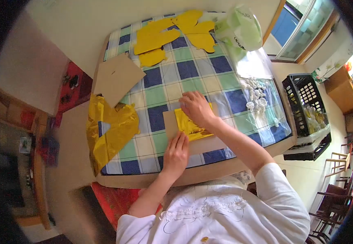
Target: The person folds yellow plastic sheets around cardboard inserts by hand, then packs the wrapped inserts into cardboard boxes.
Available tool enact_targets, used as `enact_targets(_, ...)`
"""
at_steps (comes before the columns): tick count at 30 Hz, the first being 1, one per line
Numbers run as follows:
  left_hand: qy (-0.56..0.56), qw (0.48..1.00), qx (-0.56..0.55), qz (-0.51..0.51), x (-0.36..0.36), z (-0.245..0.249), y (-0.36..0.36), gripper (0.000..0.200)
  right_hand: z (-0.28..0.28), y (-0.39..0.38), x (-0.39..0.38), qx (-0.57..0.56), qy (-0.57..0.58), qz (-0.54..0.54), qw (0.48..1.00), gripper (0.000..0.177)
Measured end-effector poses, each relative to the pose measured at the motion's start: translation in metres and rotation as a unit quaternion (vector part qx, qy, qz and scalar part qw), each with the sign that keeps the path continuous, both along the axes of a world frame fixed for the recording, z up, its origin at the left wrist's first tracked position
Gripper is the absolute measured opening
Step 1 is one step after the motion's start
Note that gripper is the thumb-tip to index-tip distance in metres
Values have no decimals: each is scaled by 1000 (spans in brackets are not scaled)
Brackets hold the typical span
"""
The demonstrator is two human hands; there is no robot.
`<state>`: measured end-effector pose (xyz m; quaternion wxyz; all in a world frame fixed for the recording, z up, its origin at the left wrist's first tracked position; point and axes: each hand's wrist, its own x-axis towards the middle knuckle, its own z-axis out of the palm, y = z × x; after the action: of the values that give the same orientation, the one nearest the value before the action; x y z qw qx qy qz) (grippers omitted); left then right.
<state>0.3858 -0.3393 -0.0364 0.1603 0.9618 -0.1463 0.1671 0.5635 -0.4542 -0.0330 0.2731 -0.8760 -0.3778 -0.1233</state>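
Note:
A sheet of shiny gold foil point(182, 121) lies on a brown cardboard piece point(170, 122) at the table's near side. The fingers of my left hand point(176, 155) rest, stretched out, on the foil's lower left corner. My right hand point(197, 109) lies over the foil's upper part, palm down with its fingers slightly bent. It covers much of the sheet, and its thumb is partly hidden. A larger crumpled gold foil piece point(117, 132) hangs over the table's left edge.
A checked cloth point(190, 86) covers the table. Brown cardboard point(117, 77) lies at the left, yellow cut-out shapes point(156, 36) at the back. At the right are a green-white plastic bag point(241, 28) and white flower-shaped pieces point(257, 97). Black crates point(304, 101) stand beyond the right edge.

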Motion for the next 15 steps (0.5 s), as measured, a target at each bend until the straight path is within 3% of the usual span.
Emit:
enact_targets(2, -3, 1000, 3, 5, -1, -1, -1, 33, 4, -20, -28, 9, -39, 25, 999, 33)
enact_targets(6, -2, 1000, 5, 20, 2, 4, -4, 30, -2, -44, -67, -41, 8, 10, 999, 45)
enact_targets(9, 82, 996, -18, 19, 9, 19, -2, 32, -10, -47, -77, -48, 14, 16, 999, 45)
enact_targets(12, 267, 963, -6, 42, 43, 61, -7, 35, -9, -47, -81, -61, 18, 16, 998, 44)
enact_targets(15, -21, 998, -55, -2, 80, 20, -9, 44, -17, -49, -79, -43, 1, 25, 999, 41)
